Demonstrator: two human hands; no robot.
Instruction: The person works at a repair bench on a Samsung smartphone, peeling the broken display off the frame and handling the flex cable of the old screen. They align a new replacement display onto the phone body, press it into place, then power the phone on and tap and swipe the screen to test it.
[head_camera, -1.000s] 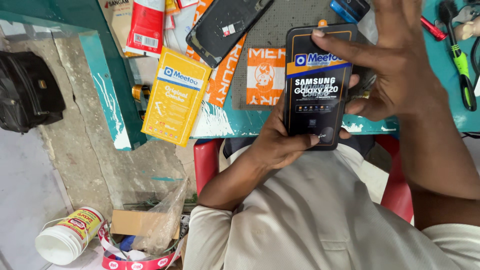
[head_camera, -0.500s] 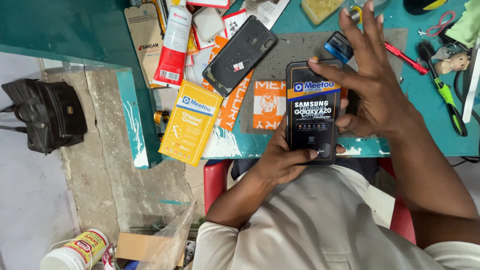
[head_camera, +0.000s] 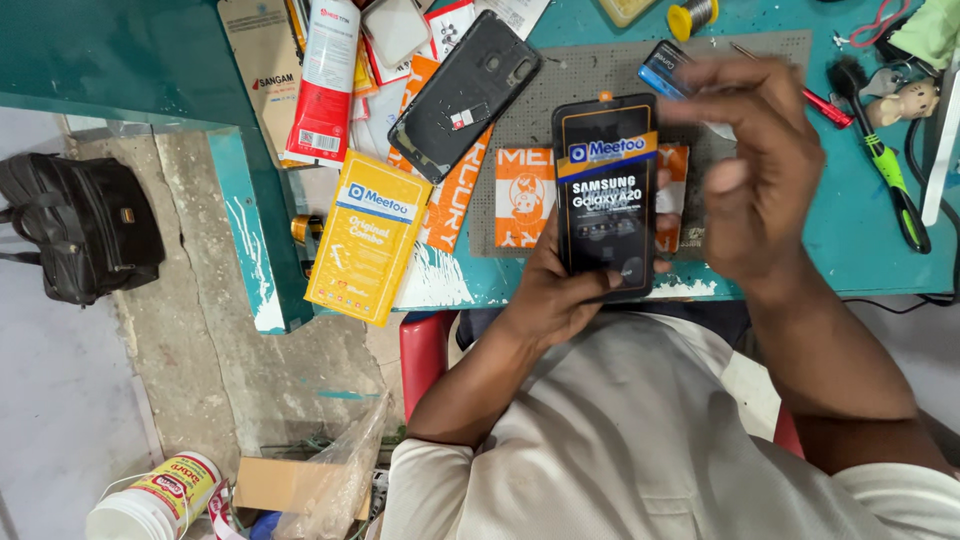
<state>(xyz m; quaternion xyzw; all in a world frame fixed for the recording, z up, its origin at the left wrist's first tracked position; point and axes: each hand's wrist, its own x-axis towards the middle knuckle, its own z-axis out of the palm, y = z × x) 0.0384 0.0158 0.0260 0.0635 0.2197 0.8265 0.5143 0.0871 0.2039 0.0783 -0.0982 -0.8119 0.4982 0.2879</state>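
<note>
My left hand (head_camera: 560, 290) grips a black phone screen panel (head_camera: 606, 200) from below and holds it upright over the table's front edge. A film with a blue and orange label band covers the panel. My right hand (head_camera: 760, 190) hovers just right of the panel, blurred, fingers loosely apart and off the glass. I make out nothing in it. A black phone back housing (head_camera: 465, 95) lies tilted on the grey work mat (head_camera: 590, 80) to the upper left.
On the teal table (head_camera: 860, 240) lie a yellow box (head_camera: 368, 235), orange packets (head_camera: 525, 195), a red and white tube (head_camera: 322, 85), a small blue box (head_camera: 662, 68), a solder spool (head_camera: 692, 17) and a green-handled screwdriver (head_camera: 895, 185). A black bag (head_camera: 80, 225) and white jar (head_camera: 150, 500) sit on the floor.
My right hand has come off the top of the panel and moved right. The left hand keeps its hold on the panel. The camera view has shifted slightly.
</note>
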